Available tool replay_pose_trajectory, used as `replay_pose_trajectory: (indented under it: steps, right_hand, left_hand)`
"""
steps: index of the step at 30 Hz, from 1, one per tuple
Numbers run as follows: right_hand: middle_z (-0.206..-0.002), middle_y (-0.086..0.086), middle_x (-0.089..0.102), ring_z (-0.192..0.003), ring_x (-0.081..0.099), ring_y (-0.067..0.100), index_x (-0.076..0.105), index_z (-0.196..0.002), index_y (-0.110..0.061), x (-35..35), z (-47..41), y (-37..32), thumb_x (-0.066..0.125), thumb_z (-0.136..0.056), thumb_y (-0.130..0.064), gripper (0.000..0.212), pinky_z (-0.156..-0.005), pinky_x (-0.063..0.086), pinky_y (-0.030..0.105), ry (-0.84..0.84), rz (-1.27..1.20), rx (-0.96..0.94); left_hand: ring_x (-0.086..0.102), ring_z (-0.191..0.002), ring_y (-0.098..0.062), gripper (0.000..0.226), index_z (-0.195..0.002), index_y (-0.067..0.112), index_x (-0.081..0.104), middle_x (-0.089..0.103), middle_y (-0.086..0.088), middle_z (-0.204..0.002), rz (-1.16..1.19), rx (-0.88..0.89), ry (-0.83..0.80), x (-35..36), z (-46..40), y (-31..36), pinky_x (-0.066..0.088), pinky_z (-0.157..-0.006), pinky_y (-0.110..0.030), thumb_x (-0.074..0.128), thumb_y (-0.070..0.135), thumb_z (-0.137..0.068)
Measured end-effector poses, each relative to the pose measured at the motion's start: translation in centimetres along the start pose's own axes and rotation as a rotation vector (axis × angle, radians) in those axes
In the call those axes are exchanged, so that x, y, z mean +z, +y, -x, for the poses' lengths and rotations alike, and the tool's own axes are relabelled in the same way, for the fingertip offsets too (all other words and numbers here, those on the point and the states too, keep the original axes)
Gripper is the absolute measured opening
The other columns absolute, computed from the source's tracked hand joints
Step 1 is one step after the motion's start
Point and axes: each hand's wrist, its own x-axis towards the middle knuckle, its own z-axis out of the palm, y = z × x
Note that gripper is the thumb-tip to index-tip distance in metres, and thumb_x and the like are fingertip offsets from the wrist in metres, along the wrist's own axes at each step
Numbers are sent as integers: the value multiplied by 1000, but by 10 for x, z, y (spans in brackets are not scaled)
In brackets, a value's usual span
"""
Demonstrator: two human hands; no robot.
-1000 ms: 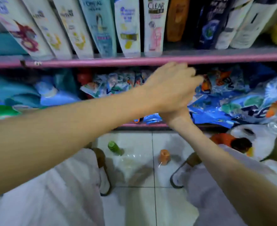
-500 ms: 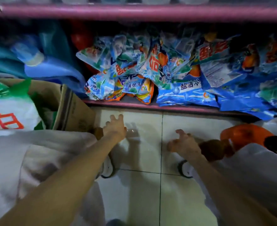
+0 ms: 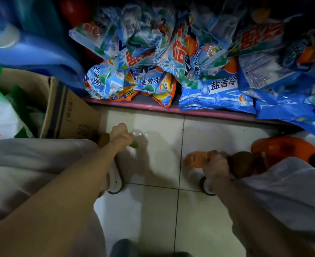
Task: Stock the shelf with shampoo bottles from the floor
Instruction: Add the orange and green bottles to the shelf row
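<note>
I crouch over a white tiled floor (image 3: 153, 210) in front of the bottom shelf (image 3: 153, 108). My left hand (image 3: 120, 135) grips a clear bottle with a green cap (image 3: 140, 137) that lies on the floor by my left foot. My right hand (image 3: 215, 165) is curled round a small orange bottle (image 3: 194, 158) on the floor by my right foot. Both bottles are partly hidden by my fingers.
The shelf holds a heap of blue and orange detergent bags (image 3: 190, 62). An open cardboard box (image 3: 63, 108) with green and white bags stands at the left. A large orange container (image 3: 282, 147) lies at the right. My white shoes (image 3: 114, 180) flank the floor tiles.
My view has dropped from the upper shelf to the floor. Both hands came down from the shelf edge and have closed on the two bottles on the floor.
</note>
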Motion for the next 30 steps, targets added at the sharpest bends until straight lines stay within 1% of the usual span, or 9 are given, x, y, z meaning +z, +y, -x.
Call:
replay_pose_trajectory:
  steps: [5,9,11,14,19,22,24,26,30]
  right_hand:
    - [-107,14,64,-101,60,32,57,-93,-17,-8,4,5,57,-90,-18,4,-73,40,29,-57,-81,36]
    - [-106,16,64,-100,61,32,61,-106,-7,-15,20,-3,56,-91,-21,21,-82,47,36,-53,-35,-56]
    - [-98,13,64,-84,63,23,58,-104,-8,-19,28,-10,53,-94,-26,21,-71,52,27,-37,11,-154]
    - [-85,0,57,-62,52,5,52,-97,-16,-33,44,-20,55,-94,-30,15,-44,38,7,-33,-37,-240]
    - [-106,3,61,-95,57,17,57,-113,-17,-94,79,-45,64,-89,-28,27,-76,43,25,13,-239,-362]
    - [-98,2,63,-92,59,18,59,-107,-19,-147,106,-60,66,-88,-26,21,-75,42,26,105,-254,-485]
    - [-93,2,64,-88,62,21,59,-104,-21,-183,128,-67,67,-87,-24,19,-72,50,30,171,-304,-557]
    - [-93,4,66,-87,64,23,60,-103,-22,-213,149,-75,68,-86,-23,18,-78,54,39,253,-319,-629]
    - [-93,4,67,-87,63,24,63,-104,-17,-263,183,-97,68,-85,-18,19,-86,51,43,400,-294,-763]
  left_hand:
    - [59,-105,-32,17,-100,2,62,62,-18,-111,44,-32,-15,-6,18,-18,50,-82,-33,59,13,-86]
    - [58,-109,-30,31,-114,3,62,61,-16,-117,32,33,-54,-2,48,-22,49,-89,-32,60,15,-87]
    - [57,-110,-29,32,-116,5,62,60,-14,-118,39,111,-30,-7,63,-15,50,-92,-31,61,16,-86]
    - [57,-111,-28,33,-115,9,64,62,-13,-118,71,246,3,-26,90,2,48,-95,-32,62,14,-83]
    - [57,-110,-20,34,-114,18,66,63,-5,-120,244,467,174,-92,143,34,45,-95,-27,67,13,-81]
    - [54,-94,-11,30,-111,20,67,64,-1,-115,338,596,311,-142,181,48,41,-82,-19,67,12,-82]
    - [56,-92,-11,28,-108,23,68,66,1,-111,412,678,430,-173,210,54,40,-81,-17,67,13,-82]
    - [63,-95,-16,27,-104,27,69,68,1,-108,502,787,536,-199,239,61,47,-87,-24,65,13,-82]
    - [64,-99,-19,27,-100,28,68,69,2,-105,720,990,594,-243,288,82,50,-93,-37,60,8,-84]
